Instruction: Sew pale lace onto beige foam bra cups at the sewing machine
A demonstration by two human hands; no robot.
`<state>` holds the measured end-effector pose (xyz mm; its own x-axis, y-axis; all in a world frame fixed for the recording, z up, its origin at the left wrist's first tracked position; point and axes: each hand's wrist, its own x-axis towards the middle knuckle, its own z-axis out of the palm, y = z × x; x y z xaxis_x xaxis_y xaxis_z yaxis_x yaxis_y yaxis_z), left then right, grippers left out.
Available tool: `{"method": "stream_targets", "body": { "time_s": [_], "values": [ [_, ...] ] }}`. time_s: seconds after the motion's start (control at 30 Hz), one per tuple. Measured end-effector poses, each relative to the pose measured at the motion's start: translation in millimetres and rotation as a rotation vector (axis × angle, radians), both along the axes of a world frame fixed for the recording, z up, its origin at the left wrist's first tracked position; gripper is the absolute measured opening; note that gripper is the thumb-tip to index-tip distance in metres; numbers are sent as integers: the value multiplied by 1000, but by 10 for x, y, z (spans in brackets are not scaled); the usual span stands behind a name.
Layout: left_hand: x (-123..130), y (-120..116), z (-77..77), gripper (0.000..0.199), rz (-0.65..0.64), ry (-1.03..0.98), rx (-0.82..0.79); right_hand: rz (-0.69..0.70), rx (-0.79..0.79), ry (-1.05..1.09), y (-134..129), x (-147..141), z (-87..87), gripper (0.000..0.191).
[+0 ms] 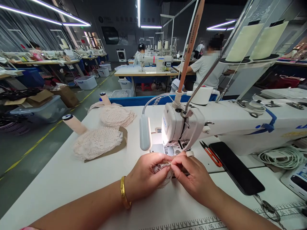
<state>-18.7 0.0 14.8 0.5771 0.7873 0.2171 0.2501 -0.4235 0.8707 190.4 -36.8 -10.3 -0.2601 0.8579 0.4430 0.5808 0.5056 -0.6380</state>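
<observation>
Off-white openwork lace piece (164,183): small and gathered, held between both hands above the white tabletop (72,180), just in front of the white sewing machine (170,124)
Left hand (145,172): thumb and forefinger closed around the lace, the other fingers curled and partly hidden
Right hand (198,180): thumb and fingertips pinched together on the lace edge, just beside the left fingertips
Handling: probably very light, soft and limp, with little slip; its open mesh could snag or stretch under a hard pull
Hold: best by the firmer edge, fingertips close together, without hooking the mesh
Lace stacks (98,143): two pale ones, a peach thread cone (77,125) beside the nearer
Right side: orange-handled snips (214,155) beside a black phone (236,167)
</observation>
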Motion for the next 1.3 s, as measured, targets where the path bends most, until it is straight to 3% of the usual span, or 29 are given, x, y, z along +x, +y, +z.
{"method": "stream_targets", "body": {
  "time_s": [0.13,0.47,0.57,0.7,0.87,1.0,1.1,1.3],
  "values": [
    [0,19,-12,17,29,-28,-104,-3,-104,35,-3,-5,29,16],
    [45,65,2,19,99,145,-216,-28,-370,119,39,-53,59,22],
    [80,104,-39,21,105,243,-117,-85,-401,60,86,-94,27,20],
    [138,165,-154,31,163,485,116,-178,-279,-123,175,-152,-70,21],
    [115,140,-184,1,289,530,467,-212,-230,-204,224,-158,-168,21],
    [45,63,-178,22,155,552,831,-216,-235,-200,215,-133,-195,15],
    [18,40,-222,26,23,501,839,-188,-244,-207,202,-118,-183,15],
    [12,49,-236,28,15,479,740,-91,-160,-290,168,-26,-165,24]
  ]
}}
